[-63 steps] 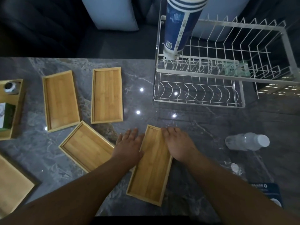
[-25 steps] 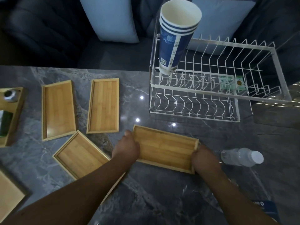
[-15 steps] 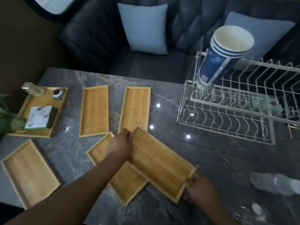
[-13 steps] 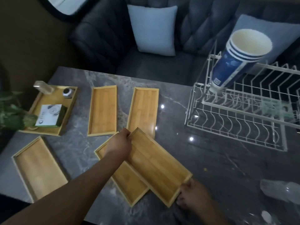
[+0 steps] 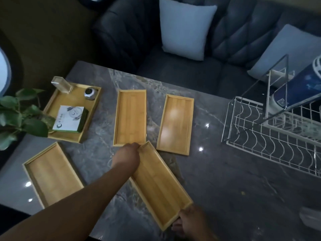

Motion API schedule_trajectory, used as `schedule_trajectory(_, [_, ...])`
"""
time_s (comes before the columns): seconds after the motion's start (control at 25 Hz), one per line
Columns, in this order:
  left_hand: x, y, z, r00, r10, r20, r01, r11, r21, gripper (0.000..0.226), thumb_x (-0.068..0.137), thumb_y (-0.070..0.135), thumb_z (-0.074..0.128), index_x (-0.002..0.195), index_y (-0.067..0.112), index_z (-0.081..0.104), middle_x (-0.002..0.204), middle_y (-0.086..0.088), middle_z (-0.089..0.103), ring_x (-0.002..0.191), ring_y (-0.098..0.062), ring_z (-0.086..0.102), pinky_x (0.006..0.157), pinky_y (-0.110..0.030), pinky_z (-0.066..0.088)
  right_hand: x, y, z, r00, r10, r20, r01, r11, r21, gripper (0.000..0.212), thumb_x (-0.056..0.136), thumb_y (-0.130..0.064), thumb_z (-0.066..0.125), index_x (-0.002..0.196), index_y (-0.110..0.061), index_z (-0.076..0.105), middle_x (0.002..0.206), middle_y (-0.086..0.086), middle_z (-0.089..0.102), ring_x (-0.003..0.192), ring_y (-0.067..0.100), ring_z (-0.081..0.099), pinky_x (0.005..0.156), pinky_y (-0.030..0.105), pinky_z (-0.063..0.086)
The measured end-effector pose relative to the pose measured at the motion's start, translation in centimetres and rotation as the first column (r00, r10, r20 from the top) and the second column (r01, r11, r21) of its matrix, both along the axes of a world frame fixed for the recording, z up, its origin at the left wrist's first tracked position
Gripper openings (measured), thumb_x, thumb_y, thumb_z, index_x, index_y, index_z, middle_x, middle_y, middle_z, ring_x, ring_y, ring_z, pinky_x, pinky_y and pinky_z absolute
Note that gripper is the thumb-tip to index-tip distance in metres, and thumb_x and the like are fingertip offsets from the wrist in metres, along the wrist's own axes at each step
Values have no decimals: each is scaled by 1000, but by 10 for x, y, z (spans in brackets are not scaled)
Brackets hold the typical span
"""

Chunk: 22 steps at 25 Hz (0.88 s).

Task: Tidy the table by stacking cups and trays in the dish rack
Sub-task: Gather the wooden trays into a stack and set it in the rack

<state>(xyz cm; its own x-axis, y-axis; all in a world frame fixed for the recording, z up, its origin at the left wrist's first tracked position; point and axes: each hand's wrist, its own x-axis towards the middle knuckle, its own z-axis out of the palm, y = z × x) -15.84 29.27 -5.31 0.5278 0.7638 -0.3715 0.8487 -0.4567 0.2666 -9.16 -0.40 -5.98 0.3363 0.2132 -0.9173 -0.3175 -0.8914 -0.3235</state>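
Observation:
Both hands hold one bamboo tray [image 5: 156, 185] by its short ends, lying slantwise on the grey marble table [image 5: 225, 185]. My left hand [image 5: 129, 153] grips the far end and my right hand [image 5: 189, 221] the near end. This tray covers another slanted tray, which is almost wholly hidden. Three more bamboo trays lie flat: a middle tray [image 5: 130, 117], a right tray [image 5: 175, 124] and a near-left tray [image 5: 52, 173]. At the right stands the white wire dish rack [image 5: 271, 141], with a stack of blue paper cups [image 5: 298, 91] leaning in it.
A larger bamboo tray [image 5: 86, 126] at the far left carries a green box [image 5: 70, 119], a small jar [image 5: 90, 93] and a clear block. A leafy plant [image 5: 20, 115] overhangs the left edge. A plastic bottle [image 5: 312, 221] lies at the right edge. A dark sofa with pillows is behind.
Both hands lifted the tray, turned it and carried it left until it lies over the slanted tray. The view has swung left, so the rack sits at the right edge.

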Motion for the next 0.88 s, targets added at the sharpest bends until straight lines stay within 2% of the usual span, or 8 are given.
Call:
schedule_trajectory(0.08, [-3,-1,-3,1000,8,-10,-8,999,-34,39,98,23,44,132,33,61,121,-8,70,109,-32,66,85,-38,51,2,2,0,996,17,87,-13,998,-55,16,92,-14,56,90,-2,65,88,21,75,78,35,76,71,44,64])
schedule_trajectory(0.12, [-6,-2,-3,1000,20,-9,-21,998,-52,39,97,22,44,131,35,61,121,-7,70,109,-30,66,82,-37,49,3,2,-5,988,61,141,-47,994,-96,22,94,-16,55,102,2,65,103,24,73,92,37,74,83,45,62])
schedule_trajectory(0.2, [-11,-1,-5,999,45,3,-45,995,-93,35,96,22,46,123,34,63,119,-5,71,109,-29,67,80,-37,48,5,7,1,959,182,220,-146,975,-169,39,97,-24,54,130,-1,58,131,20,62,117,33,63,98,34,52])
schedule_trajectory(0.28, [-21,-2,-9,997,80,5,-78,986,-149,29,92,24,51,115,33,67,116,-3,73,107,-28,68,81,-35,49,11,8,10,953,124,275,-76,981,-178,45,98,-28,54,137,-7,54,136,17,60,121,29,59,98,31,47])
schedule_trajectory(0.52, [-58,-40,-32,961,277,-8,-258,884,-390,34,85,28,65,119,24,71,108,-2,75,98,-25,70,86,-37,57,73,-5,20,873,118,473,-63,989,-131,32,102,-32,53,115,-9,70,119,19,70,111,35,65,84,35,47])
schedule_trajectory(0.68, [-58,-80,-41,915,402,35,-348,831,-434,35,86,30,64,119,23,69,106,-4,74,94,-26,69,87,-45,59,113,-16,21,870,84,486,-56,996,-72,34,100,-37,56,76,-13,61,101,21,72,97,35,67,71,32,39])
schedule_trajectory(0.76, [-55,-87,-41,899,436,49,-383,834,-396,32,91,30,63,121,21,69,110,-8,74,94,-29,69,86,-46,59,118,-22,20,874,111,474,-105,994,-38,32,98,-36,59,77,-12,61,98,19,72,95,33,67,74,32,46])
schedule_trajectory(0.88, [-50,-87,-35,901,433,37,-405,868,-288,30,95,29,64,121,18,72,112,-12,75,95,-32,69,80,-38,55,116,-24,21,898,77,434,-94,995,18,31,97,-36,62,89,-7,67,95,17,72,92,35,69,79,47,57])
